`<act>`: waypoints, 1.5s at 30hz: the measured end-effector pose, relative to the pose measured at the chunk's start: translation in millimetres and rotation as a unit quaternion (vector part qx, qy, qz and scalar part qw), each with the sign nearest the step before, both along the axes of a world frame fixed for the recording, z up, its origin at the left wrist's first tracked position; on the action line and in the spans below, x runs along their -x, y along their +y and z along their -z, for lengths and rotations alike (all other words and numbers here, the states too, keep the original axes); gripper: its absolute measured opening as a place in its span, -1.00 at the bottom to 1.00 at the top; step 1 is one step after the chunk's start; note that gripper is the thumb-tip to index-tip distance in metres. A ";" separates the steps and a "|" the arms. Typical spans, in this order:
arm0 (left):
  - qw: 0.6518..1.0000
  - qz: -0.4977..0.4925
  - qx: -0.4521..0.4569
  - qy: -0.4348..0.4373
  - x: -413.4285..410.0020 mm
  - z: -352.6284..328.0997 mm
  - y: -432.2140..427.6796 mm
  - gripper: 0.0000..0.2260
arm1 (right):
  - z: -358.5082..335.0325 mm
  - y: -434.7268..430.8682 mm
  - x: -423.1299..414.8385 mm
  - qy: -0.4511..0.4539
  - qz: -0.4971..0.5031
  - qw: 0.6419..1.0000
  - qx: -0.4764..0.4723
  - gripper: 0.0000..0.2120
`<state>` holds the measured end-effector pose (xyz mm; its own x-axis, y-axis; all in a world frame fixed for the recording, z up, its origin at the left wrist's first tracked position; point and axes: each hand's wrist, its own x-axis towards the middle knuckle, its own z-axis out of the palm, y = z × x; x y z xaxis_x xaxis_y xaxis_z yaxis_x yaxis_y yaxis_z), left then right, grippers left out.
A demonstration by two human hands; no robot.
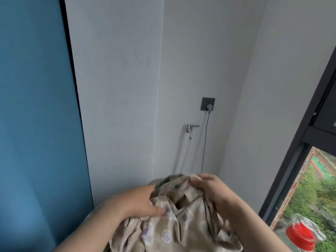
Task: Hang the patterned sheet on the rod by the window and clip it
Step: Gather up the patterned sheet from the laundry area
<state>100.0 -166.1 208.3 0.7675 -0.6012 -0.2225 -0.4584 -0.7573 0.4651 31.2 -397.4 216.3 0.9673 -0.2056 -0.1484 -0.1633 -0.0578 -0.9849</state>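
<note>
The window (pixel 309 179) stood to the right, no rod in view. The patterned sheet (pixel 172 224) lay bunched low between both hands, no long axis readable. The left hand (pixel 140 202) gripped its near fold; the right hand (pixel 209 188) pinched its top edge.

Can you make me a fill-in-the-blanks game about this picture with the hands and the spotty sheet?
1. Both hands hold a bunched beige ____ with dots.
2. A grey plug sits in the dark ____ on the wall.
3. Left of the cord, a shiny metal ____ sticks out of the wall.
4. By the window at the lower right stands a jar coloured ____.

Missing words: sheet; socket; tap; red.
</note>
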 end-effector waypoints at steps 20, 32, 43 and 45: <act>0.866 -0.342 0.169 -0.323 -54.8 -83.3 58.7 -0.81 | -9.8 -54.3 -1.9 0.068 -0.060 0.989 -0.115 -0.75; 0.965 -0.148 0.206 -0.073 -43.9 -78.2 69.6 -0.35 | -39.9 16.5 -8.2 -0.135 0.069 0.953 -0.262 -0.86; 0.956 -0.132 0.200 -0.170 -43.4 -42.7 16.5 -0.77 | -36.7 23.6 10.8 -0.189 -0.036 0.981 0.025 -0.78; 0.912 -0.229 0.285 -0.184 -56.7 -56.5 32.2 -0.74 | -11.0 -0.4 22.7 -0.114 -0.144 0.980 0.079 -0.42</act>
<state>156.7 -133.9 264.8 0.9267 -0.1357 0.3504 -0.3595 -0.5919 0.7214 8.5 -397.8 227.3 0.9929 0.0771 0.0906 0.1058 -0.2244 -0.9687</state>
